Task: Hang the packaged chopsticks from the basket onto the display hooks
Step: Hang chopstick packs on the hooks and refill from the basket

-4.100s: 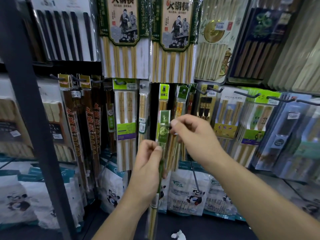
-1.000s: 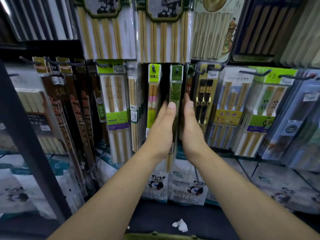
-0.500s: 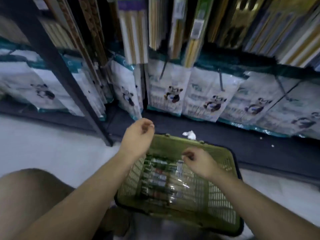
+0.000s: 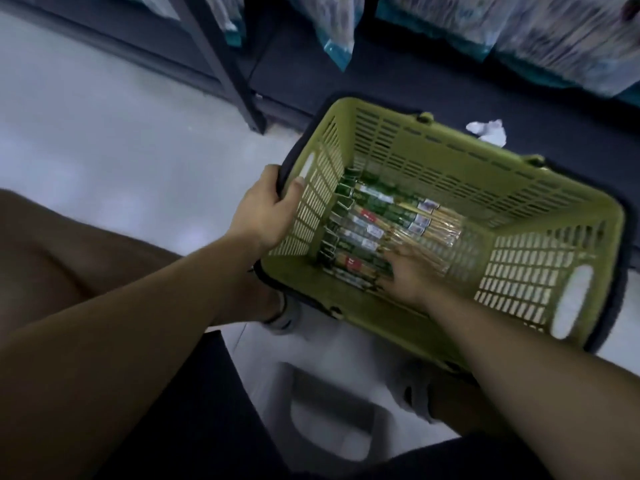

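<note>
A green plastic basket (image 4: 450, 168) stands on the floor in front of the shelving. Several packaged chopsticks (image 4: 391, 223) with green labels lie side by side on its bottom. My left hand (image 4: 266, 209) grips the basket's left rim, thumb inside the wall. My right hand (image 4: 408, 271) reaches down inside the basket, its fingers resting on the nearest packs; whether it holds one I cannot tell. The display hooks are out of view.
A dark shelf base (image 4: 381, 81) and a dark upright post (image 4: 225, 64) run along the top. Bagged goods (image 4: 519, 29) hang over the base. A crumpled white paper (image 4: 488, 131) lies behind the basket. My knees and a grey stool (image 4: 329, 410) are below.
My view has dropped from the display to the basket. My left hand has taken hold of the basket's rim and my right hand has gone deeper onto the packs.
</note>
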`<state>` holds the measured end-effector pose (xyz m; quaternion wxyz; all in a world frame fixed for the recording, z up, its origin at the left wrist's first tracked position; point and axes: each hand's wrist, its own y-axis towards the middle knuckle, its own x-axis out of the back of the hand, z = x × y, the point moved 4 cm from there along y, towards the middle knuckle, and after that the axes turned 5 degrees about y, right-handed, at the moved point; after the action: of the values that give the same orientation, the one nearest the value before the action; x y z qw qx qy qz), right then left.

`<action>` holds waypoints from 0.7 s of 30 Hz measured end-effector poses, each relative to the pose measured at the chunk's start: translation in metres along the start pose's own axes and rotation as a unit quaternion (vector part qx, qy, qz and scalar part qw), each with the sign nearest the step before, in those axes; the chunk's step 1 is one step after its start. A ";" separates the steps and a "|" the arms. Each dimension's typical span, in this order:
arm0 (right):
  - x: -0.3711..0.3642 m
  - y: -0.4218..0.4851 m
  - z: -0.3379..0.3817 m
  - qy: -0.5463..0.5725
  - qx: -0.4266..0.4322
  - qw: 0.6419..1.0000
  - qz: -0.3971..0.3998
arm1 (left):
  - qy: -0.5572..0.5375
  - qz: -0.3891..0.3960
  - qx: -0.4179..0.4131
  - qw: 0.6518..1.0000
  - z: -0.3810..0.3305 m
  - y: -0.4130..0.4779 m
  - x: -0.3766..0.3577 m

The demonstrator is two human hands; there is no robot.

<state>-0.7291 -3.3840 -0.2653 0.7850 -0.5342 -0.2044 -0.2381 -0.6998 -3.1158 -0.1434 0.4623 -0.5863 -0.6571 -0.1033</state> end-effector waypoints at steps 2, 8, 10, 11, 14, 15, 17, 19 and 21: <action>-0.011 0.006 0.004 -0.005 0.012 1.000 0.005 | -0.021 -0.008 0.014 1.000 0.002 0.000 -0.003; -0.021 0.015 0.007 -0.046 0.014 0.998 -0.039 | -0.036 -0.003 0.020 0.999 0.002 0.004 -0.005; -0.021 0.017 0.007 -0.041 0.006 0.998 -0.038 | -0.039 -0.001 0.019 0.999 0.003 0.004 -0.006; -0.022 0.017 0.006 -0.029 -0.001 0.999 -0.036 | -0.041 -0.002 0.018 0.999 0.004 0.005 -0.006; -0.024 0.020 0.003 -0.015 0.005 1.000 -0.020 | -0.051 -0.002 0.014 0.999 0.004 0.005 -0.006; -0.025 0.021 0.003 -0.028 0.015 0.999 -0.008 | -0.053 0.000 0.012 0.999 0.004 0.005 -0.006; -0.026 0.021 0.003 -0.043 0.026 0.999 0.005 | -0.052 0.003 0.008 0.999 0.005 0.006 -0.006; -0.025 0.021 0.001 -0.037 0.032 0.999 0.000 | -0.055 0.001 0.005 0.998 0.005 0.006 -0.007; -0.019 0.018 -0.001 -0.015 0.031 0.999 -0.023 | -0.056 0.002 0.005 0.998 0.005 0.006 -0.006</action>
<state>-0.7338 -3.3764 -0.2898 0.7922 -0.5087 -0.2352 -0.2414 -0.6980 -3.1147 -0.1531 0.4278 -0.5905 -0.6812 -0.0659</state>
